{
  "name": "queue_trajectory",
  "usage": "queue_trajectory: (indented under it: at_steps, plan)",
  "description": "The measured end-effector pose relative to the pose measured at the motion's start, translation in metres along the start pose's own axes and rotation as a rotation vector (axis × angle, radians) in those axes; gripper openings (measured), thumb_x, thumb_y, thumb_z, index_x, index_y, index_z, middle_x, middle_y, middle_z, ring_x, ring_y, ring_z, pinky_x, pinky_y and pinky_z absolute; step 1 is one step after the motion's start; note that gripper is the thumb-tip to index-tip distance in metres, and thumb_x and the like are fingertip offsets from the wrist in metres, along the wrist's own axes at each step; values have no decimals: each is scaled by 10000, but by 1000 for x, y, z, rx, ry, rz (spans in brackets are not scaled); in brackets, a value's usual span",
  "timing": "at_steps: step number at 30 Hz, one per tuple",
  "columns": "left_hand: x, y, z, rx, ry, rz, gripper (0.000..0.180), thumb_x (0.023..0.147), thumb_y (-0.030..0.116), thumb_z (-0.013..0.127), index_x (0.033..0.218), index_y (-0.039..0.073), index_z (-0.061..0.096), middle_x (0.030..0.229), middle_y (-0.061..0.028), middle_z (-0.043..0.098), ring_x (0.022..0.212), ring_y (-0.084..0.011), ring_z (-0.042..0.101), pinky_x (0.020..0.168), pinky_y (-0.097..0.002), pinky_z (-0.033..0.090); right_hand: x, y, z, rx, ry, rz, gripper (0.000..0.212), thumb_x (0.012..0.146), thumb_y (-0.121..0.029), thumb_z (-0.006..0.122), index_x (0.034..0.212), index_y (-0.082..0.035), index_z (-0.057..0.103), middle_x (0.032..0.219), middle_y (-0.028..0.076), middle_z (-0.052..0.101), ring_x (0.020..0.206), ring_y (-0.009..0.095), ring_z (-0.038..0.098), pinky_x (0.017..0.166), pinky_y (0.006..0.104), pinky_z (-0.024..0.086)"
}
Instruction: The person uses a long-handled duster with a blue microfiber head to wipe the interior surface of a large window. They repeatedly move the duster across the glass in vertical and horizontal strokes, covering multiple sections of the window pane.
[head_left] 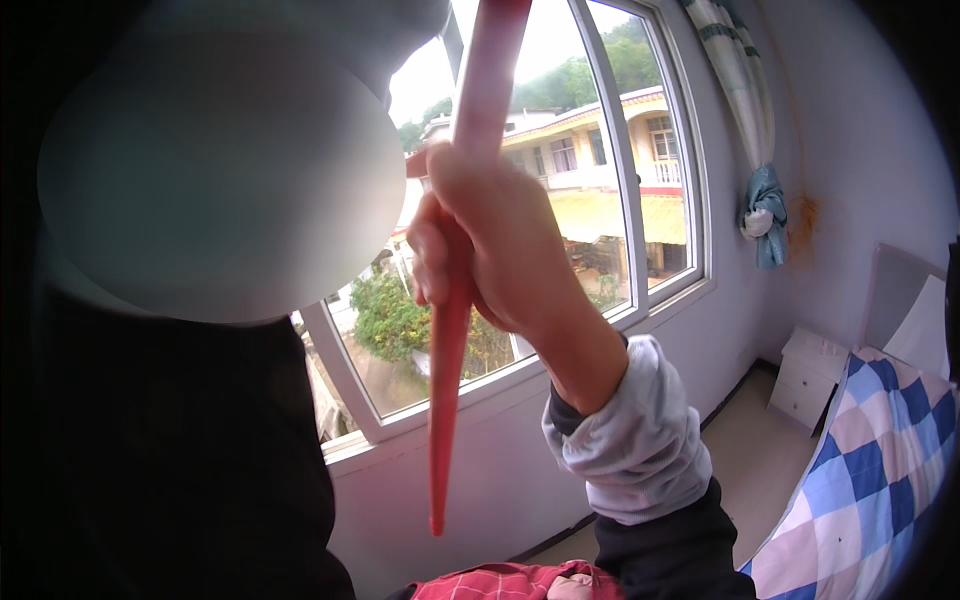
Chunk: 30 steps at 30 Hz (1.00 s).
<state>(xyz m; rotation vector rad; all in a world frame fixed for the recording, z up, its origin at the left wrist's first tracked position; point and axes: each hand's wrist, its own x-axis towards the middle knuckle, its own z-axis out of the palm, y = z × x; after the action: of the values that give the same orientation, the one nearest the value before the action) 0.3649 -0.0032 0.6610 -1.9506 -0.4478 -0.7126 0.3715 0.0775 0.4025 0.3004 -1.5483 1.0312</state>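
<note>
Head view shows red pole (449, 345) before window (627, 180), bed (860, 480) right.

Right grip (497, 235) around a red tapered stick (449, 345) (narrow end down), before a white-framed window (627, 190).

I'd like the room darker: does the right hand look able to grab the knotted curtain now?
Probably not: the right hand is closed around a red tapered rod, and the knotted curtain hangs to the right, seemingly beyond reach.
</note>
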Motion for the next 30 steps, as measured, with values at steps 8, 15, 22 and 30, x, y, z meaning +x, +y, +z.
queue_trajectory:
  at_steps: [8, 15, 22, 30]
  plan:
    - [-95, -21, 134, -1142, 128, -443, 340, 948, 333, 559, 929, 3, 637, 768, -113, 681, 638, -215, 678, 624, -324, 576, -35, 58, 4, -36, 298, 38, 431, 922, -191, 554, 1252, 43, 404, 678, 63, 590, 524, 141, 608, 467, 254, 526]
    - [-196, 10, 169, -1273, 87, -766, 296, 869, 227, 658, 879, -56, 571, 627, -79, 588, 497, -143, 590, 432, -274, 501, -67, 114, 12, -138, 419, 222, 176, 912, -51, 482, 1082, -13, 450, 612, 51, 499, 375, 140, 485, 328, 273, 414]
    - [-288, -14, 183, -1253, 103, -837, 265, 879, 210, 647, 923, -13, 512, 649, -51, 586, 522, -126, 605, 452, -270, 509, -99, 174, -1, -28, 228, 391, 149, 913, -53, 494, 1053, -14, 461, 614, 54, 499, 390, 158, 515, 360, 283, 455]
    - [-388, 2, 213, -808, 225, -1079, 340, 872, 275, 656, 996, -9, 518, 750, -110, 635, 635, -258, 636, 598, -373, 505, -140, 245, 9, 278, 80, 662, 277, 932, -168, 541, 1141, 4, 480, 686, 67, 554, 494, 184, 583, 470, 316, 527]
